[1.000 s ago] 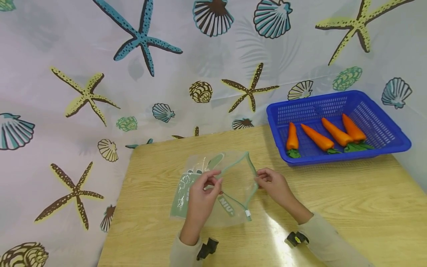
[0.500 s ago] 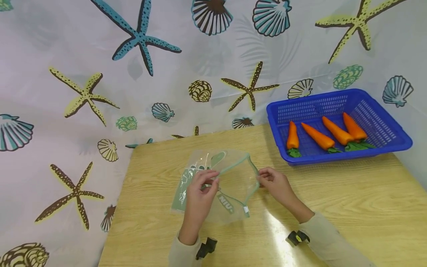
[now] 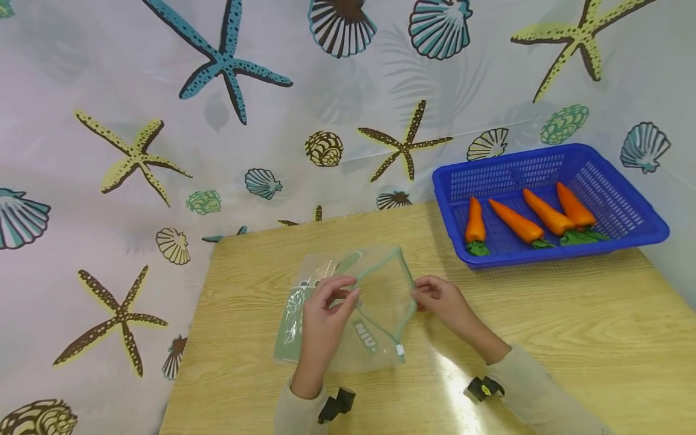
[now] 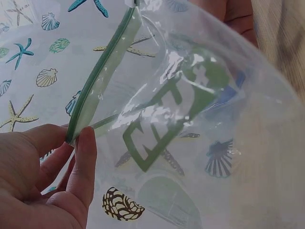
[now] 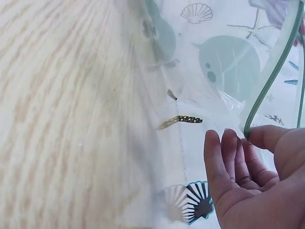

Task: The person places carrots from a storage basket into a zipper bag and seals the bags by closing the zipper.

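Observation:
A clear plastic zip bag (image 3: 348, 314) with green print and a green zipper edge lies on the wooden table (image 3: 571, 326). My left hand (image 3: 326, 314) pinches one side of the green zipper rim (image 4: 95, 90) between thumb and fingers. My right hand (image 3: 437, 299) pinches the opposite side of the rim (image 5: 274, 71), so the bag's mouth stands pulled apart. The white zipper slider (image 3: 399, 350) sits at the near end of the opening. Nothing shows inside the bag.
A blue plastic basket (image 3: 625, 199) stands at the table's far right and holds several orange carrots (image 3: 516, 222) with green tops. A curtain with starfish and shell prints (image 3: 217, 121) hangs right behind the table. The table's left edge runs near the bag.
Both hands and the bag have shifted slightly; the bag's mouth looks a little narrower than a second ago. Both hands keep their hold on the rim.

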